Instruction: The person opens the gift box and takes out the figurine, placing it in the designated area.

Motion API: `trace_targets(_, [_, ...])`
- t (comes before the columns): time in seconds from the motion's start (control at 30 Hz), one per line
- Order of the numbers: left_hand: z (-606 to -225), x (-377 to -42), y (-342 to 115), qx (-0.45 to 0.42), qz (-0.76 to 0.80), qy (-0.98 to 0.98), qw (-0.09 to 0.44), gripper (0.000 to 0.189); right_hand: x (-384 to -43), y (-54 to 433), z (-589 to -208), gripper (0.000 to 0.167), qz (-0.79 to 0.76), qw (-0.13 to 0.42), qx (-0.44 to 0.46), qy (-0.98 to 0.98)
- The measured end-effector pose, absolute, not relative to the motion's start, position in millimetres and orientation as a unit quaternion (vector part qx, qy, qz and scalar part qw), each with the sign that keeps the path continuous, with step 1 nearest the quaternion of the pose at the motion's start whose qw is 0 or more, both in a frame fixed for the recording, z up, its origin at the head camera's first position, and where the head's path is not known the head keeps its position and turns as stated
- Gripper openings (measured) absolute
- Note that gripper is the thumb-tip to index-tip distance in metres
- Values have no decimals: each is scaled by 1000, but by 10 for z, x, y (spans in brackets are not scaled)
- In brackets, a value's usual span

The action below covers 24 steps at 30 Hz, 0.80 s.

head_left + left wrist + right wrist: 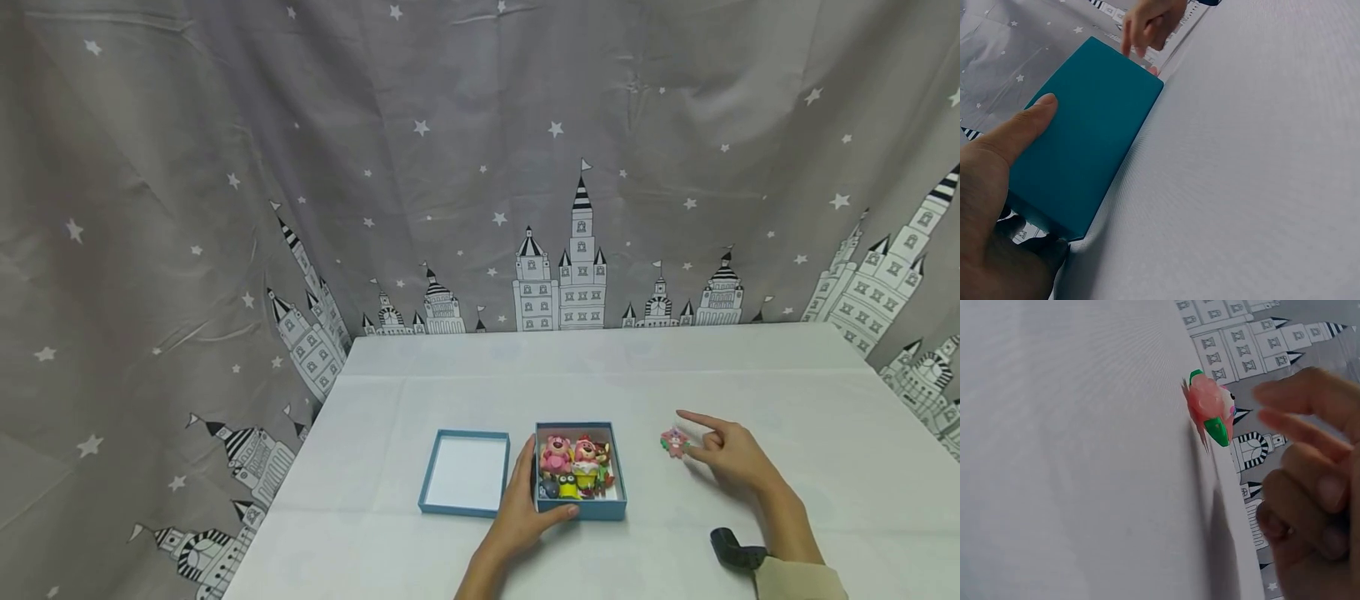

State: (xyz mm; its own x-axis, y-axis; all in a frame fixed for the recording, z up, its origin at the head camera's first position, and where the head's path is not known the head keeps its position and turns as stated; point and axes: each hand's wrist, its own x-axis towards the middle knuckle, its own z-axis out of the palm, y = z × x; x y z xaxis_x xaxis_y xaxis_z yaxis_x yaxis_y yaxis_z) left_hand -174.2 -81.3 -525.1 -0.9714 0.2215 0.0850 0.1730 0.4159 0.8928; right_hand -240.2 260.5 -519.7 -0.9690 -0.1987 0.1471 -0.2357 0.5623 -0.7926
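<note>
A blue open box (581,510) packed with small toy figures stands on the table, and my left hand (519,515) grips its near left corner, fingers along the left side and thumb on the front. In the left wrist view the thumb presses the box's blue wall (1085,137). Inside are a pink bear figure (556,456), another on a yellow cone (586,467) and a small yellow figure (568,486). My right hand (738,457) hovers at a small pink and green figure (676,442), index finger and thumb spread; the right wrist view shows the figure (1209,403) apart from the fingers (1316,400).
The box's blue-rimmed lid (429,475) lies inside up, left of the box. A white cloth covers the table (600,358). Behind and beside it hangs a grey curtain (450,183) printed with castles and stars. A black device (735,552) is at my right wrist.
</note>
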Motion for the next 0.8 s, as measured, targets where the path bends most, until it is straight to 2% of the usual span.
trace_targets(0.23, [-5247,-1745,-815,116,526,842,26,108,-2389,2420,-4962,49,449,76,145,-878])
trace_targets(0.47, [-5234,-1737,-818,117,528,841,26,108,-2358,2096,-4759,50,489,88,209,-842])
trace_targets(0.67, [-5227,-1737,-817,119,527,841,24,108,-2359,1826,-4739,48,462,122,295,-827])
trace_targets(0.8, [-5230,-1738,-817,121,525,842,24,108,-2348,1682,-4768,48,437,121,330,-828])
